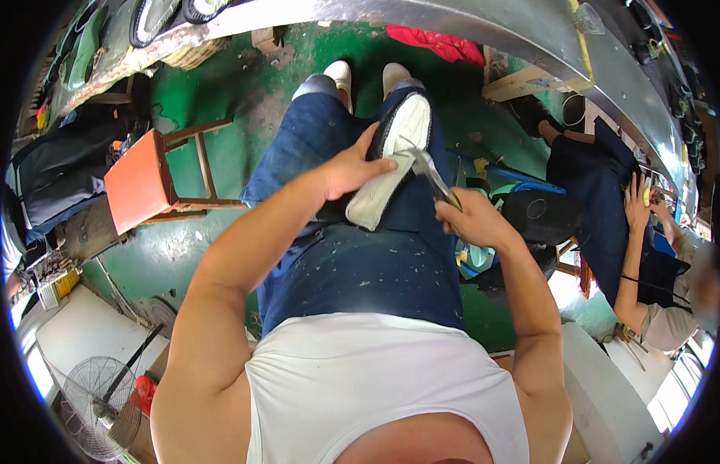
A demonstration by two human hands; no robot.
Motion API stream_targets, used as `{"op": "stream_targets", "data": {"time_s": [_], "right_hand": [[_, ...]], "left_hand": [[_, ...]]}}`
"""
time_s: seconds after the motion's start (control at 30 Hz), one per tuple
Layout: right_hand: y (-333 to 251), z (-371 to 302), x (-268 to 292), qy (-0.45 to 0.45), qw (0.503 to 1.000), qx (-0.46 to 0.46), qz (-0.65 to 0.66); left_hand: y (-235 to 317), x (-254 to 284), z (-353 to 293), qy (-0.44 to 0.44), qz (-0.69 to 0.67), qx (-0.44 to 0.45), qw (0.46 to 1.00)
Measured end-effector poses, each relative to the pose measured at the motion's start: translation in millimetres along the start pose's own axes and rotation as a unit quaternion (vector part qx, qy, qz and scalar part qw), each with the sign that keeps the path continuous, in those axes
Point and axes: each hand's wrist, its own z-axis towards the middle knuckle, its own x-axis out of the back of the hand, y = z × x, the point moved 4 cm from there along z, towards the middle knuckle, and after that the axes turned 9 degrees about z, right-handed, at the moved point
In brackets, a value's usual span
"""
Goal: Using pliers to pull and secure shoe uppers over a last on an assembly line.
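Observation:
A shoe (369, 201) lies sole side up across my lap, its underside whitish and its edge black. My left hand (352, 168) is closed round its middle, the thumb pressed on the pale underside and the fingers hidden behind the black edge. In my right hand (476, 219) are metal pincers (429, 172), gripped by the handles. Their curved jaws touch the shoe's underside just past my left thumb; whether they pinch any material is too small to tell. Blue jeans (360, 271) cover my legs beneath the shoe.
A metal-edged workbench (483, 31) curves across the far side, with shoes (155, 19) at its left. An orange-seated stool (143, 182) stands left. On the right a co-worker's hand (637, 203) works at the bench. A fan (100, 406) stands lower left; red cloth (437, 45) lies under the bench.

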Motion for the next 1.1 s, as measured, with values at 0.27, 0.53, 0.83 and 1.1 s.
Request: {"op": "stream_targets", "data": {"time_s": [0.27, 0.53, 0.83, 1.1], "right_hand": [[-36, -10, -45, -0.107, 0.962, 0.069, -0.242], [-35, -5, -50, -0.049, 0.930, 0.162, -0.326], [-51, 11, -63, -0.204, 0.957, 0.070, -0.195], [-31, 8, -76, -0.058, 0.923, 0.181, -0.335]], "left_hand": [[-4, -5, 10, -0.088, -0.124, 0.025, 0.988], [-11, -6, 11, -0.058, -0.099, 0.004, 0.993], [-9, -5, 11, -0.080, -0.163, 0.002, 0.983], [-8, -6, 6, -0.065, -0.090, -0.012, 0.994]]}}
